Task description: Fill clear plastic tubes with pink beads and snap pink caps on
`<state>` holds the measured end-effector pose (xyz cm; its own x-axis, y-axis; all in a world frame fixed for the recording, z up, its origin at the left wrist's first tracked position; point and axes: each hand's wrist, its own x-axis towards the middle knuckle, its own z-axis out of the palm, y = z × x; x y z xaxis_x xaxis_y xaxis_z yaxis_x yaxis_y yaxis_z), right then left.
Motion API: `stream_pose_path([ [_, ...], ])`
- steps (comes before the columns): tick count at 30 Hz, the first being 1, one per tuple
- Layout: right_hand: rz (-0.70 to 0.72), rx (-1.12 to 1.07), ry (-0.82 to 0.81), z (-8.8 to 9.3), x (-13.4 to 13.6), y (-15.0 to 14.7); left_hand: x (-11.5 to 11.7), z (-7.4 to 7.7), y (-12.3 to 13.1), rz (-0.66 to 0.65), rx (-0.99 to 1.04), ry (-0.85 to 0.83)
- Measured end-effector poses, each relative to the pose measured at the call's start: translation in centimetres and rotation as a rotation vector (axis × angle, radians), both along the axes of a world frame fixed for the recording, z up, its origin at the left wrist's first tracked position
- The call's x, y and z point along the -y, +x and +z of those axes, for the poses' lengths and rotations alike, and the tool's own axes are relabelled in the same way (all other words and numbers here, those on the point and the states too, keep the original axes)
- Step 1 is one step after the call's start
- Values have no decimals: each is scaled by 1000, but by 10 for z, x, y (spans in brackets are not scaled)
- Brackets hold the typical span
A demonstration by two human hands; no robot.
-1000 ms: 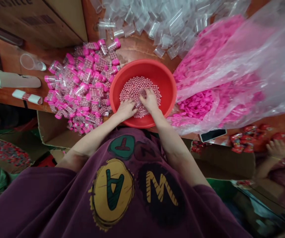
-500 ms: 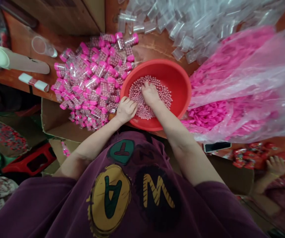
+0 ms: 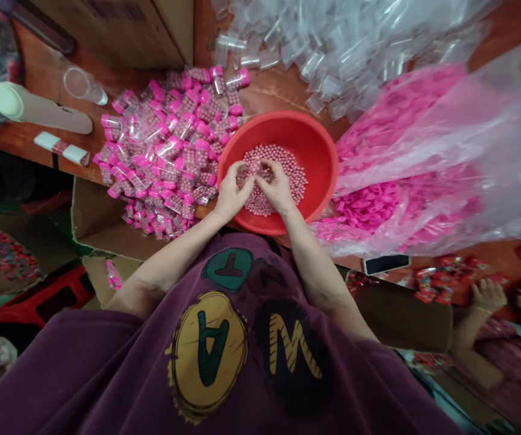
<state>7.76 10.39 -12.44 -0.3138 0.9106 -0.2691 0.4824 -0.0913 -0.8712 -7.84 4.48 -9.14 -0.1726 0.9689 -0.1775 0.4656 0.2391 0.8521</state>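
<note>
A red plastic bowl (image 3: 321, 163) holds a heap of small pink beads (image 3: 288, 172). My left hand (image 3: 234, 192) is over the left part of the bowl with its fingers curled. Facing it, my right hand (image 3: 277, 186) is curled too, above the beads, and the two thumbs come together. Whatever lies between the fingers is hidden or too small to make out. Left of the bowl spreads a pile of clear little jars (image 3: 170, 148) with bright pink caps, filled with pink beads.
Clear tubes (image 3: 283, 51) lie heaped behind the bowl. To the right, a plastic bag (image 3: 423, 175) holds pink pieces. A phone (image 3: 386, 264) rests at the table edge. Another person's hand (image 3: 489, 296) is by red items. Cardboard boxes (image 3: 142, 36) and a pale cylinder (image 3: 38, 112) stand left.
My left hand has moved from the bowl's left rim to inside it. My right hand has drawn back from the beads, and the hands now meet. The view has shifted slightly.
</note>
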Motion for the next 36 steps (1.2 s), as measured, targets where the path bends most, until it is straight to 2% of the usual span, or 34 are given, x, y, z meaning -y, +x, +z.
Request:
stream_pose_path([
  [4,-150,-110,-17,32,12,8,-28,26,18,94,453,-138],
  [7,-176,-240,-21,53,15,27,-38,49,21,96,621,-177],
  [9,-201,-320,2,64,16,43,-41,65,21,51,683,-183],
  [14,-252,-377,89,91,15,73,-46,91,28,-90,769,-199],
  [19,-167,-299,230,124,17,81,-46,104,36,-188,659,-154],
  [22,-118,-284,293,138,19,80,-38,118,35,-251,605,-75],
  [25,-151,-341,229,137,21,77,-31,132,31,-247,600,31],
  [28,-194,-388,141,123,22,73,-27,137,27,-201,604,46],
  [33,-217,-319,68,98,31,74,-24,128,25,-192,585,47],
  [36,-211,-245,43,87,40,90,-22,123,26,-204,586,35],
])
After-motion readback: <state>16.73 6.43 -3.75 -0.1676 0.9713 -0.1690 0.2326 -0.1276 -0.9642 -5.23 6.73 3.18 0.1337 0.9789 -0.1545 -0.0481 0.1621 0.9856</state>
